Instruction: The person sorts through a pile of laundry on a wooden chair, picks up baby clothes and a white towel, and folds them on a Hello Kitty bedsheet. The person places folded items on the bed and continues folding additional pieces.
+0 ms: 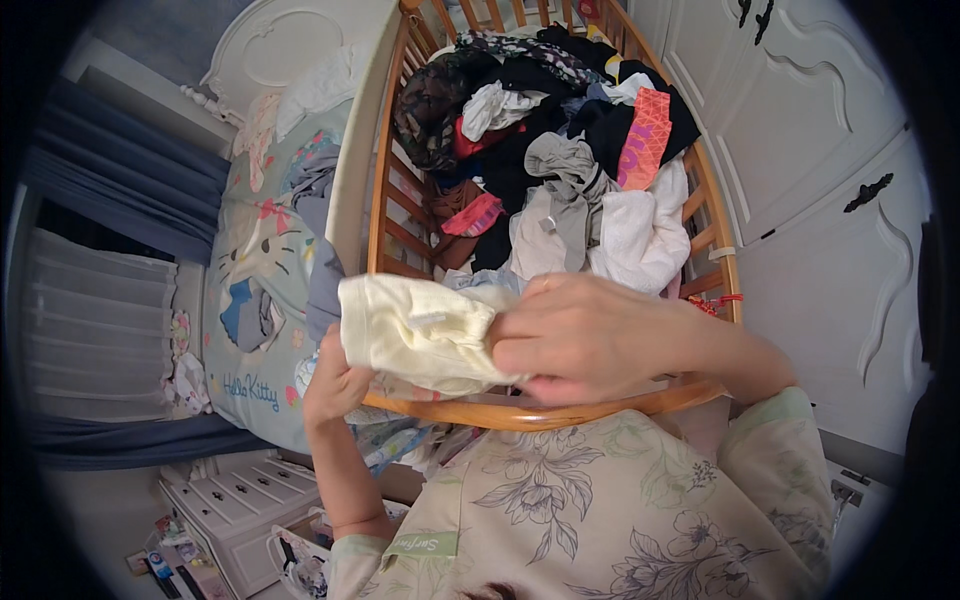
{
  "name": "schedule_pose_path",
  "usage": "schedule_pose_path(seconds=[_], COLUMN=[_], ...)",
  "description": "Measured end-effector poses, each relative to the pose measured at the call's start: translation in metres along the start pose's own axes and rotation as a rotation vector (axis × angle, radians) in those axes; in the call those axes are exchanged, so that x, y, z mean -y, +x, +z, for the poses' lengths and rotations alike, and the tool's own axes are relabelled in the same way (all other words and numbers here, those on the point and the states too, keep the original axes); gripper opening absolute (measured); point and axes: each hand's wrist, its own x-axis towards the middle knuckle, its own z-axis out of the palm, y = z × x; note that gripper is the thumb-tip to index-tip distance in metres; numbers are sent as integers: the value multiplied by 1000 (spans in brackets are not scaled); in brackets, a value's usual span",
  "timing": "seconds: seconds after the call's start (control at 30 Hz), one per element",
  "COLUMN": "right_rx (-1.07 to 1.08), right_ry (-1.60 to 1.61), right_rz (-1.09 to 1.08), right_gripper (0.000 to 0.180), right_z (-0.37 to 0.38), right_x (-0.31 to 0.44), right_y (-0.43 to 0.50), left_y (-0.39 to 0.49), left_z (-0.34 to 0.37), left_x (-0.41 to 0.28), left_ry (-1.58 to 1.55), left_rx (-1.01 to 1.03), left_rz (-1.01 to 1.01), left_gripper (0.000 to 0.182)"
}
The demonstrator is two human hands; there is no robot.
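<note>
A pale yellow cloth garment (420, 330) with a small white tag is stretched between my two hands, above the near end rail (525, 414) of a wooden crib. My left hand (337, 375) grips its left edge, the fingers partly hidden behind the cloth. At the right end, my right hand (574, 337) has its fingers closed on the bunched fabric and is slightly blurred. Beyond them, a heap of clothes fills the crib, with a grey garment (566, 165), a white towel-like cloth (641, 232) and a coral patterned piece (645, 139) on top.
Left of the crib stands a bed with a Hello Kitty cover (255, 300), some clothes lying on it. White wardrobe doors (810, 150) rise close on the right. A white chest of drawers (240, 510) is at the lower left, below blue curtains (135, 165).
</note>
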Motion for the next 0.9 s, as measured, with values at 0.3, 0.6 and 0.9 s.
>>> schedule_pose_path(seconds=[0.3, 0.6, 0.9], right_rx=[28, -289, -268], right_ry=[-635, -358, 1563], right_rz=[175, 598, 1086], right_gripper=[26, 21, 47], right_z=[-16, 3, 34], right_x=[-16, -48, -51], right_y=[-22, -16, -24], left_y=[-11, -11, -9], left_z=[0, 28, 50], left_x=[-5, 9, 20], left_ry=[3, -615, -789], left_rx=[146, -82, -259], left_rz=[63, -248, -136], left_gripper=[14, 40, 66])
